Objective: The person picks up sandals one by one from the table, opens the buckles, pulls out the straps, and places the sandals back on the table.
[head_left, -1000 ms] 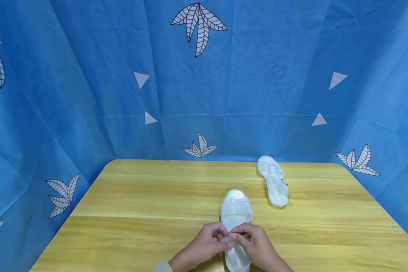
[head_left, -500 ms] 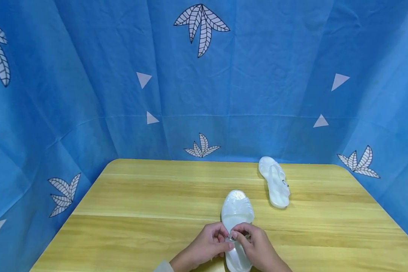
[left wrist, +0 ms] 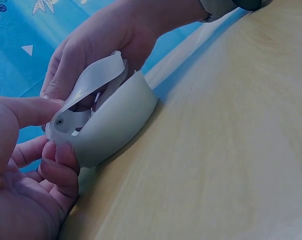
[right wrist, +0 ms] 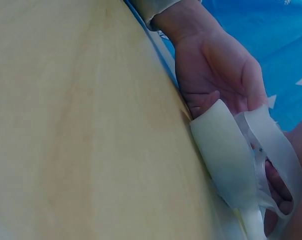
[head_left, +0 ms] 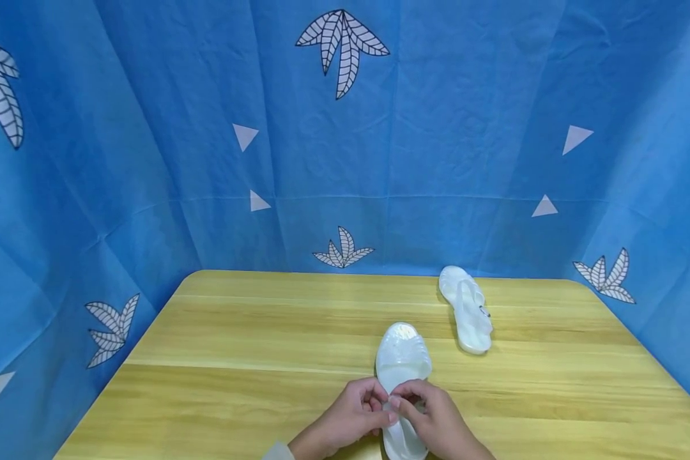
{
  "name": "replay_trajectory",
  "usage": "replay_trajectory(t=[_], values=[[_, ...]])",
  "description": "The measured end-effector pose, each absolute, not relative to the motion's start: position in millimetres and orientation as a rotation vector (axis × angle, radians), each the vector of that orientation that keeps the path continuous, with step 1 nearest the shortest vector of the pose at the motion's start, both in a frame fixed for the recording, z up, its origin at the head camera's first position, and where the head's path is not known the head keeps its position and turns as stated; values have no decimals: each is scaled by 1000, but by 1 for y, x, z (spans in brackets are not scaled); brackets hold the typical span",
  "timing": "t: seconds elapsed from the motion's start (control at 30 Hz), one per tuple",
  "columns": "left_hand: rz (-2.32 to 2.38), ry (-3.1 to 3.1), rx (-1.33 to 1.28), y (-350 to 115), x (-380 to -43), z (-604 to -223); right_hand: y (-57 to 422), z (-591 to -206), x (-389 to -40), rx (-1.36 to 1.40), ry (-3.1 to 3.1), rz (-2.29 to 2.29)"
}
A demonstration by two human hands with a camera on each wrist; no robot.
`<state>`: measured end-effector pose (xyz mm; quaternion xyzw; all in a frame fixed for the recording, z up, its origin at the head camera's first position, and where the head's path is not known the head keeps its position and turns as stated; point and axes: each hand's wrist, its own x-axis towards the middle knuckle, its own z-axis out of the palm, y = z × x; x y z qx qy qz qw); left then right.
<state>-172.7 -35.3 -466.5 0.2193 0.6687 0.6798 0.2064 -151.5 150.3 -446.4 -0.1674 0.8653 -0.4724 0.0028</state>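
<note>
A glossy white sandal [head_left: 403,358] lies on the wooden table, its toe pointing away from me. My left hand [head_left: 353,412] pinches the strap on the sandal's left side. From the other side my right hand [head_left: 434,412] pinches the same strap, its fingertips meeting the left hand's over the middle of the shoe. The left wrist view shows the strap [left wrist: 93,75] looping above the heel end, with a small round metal stud [left wrist: 59,121] near the left fingers. Both hands' fingertips hide the strap's fastening. In the right wrist view the strap [right wrist: 273,137] arches beside the heel wall [right wrist: 223,150].
A second white sandal [head_left: 466,310] with a small metal buckle [head_left: 485,311] lies farther back to the right. The wooden table [head_left: 253,332] reaches back to a blue curtain [head_left: 345,160] printed with leaves and triangles, which also hangs along both sides.
The hands keep their hold on the strap with small finger movements. A bit of metal showed between the fingertips half a second ago and is now covered. The view has shifted slightly.
</note>
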Motion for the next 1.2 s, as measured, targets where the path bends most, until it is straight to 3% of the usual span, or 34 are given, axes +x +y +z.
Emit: replay_trajectory(t=[1.2], values=[[1887,1877,558,-32,-171,-466,139,-446,-149,-179,2783,-1515]])
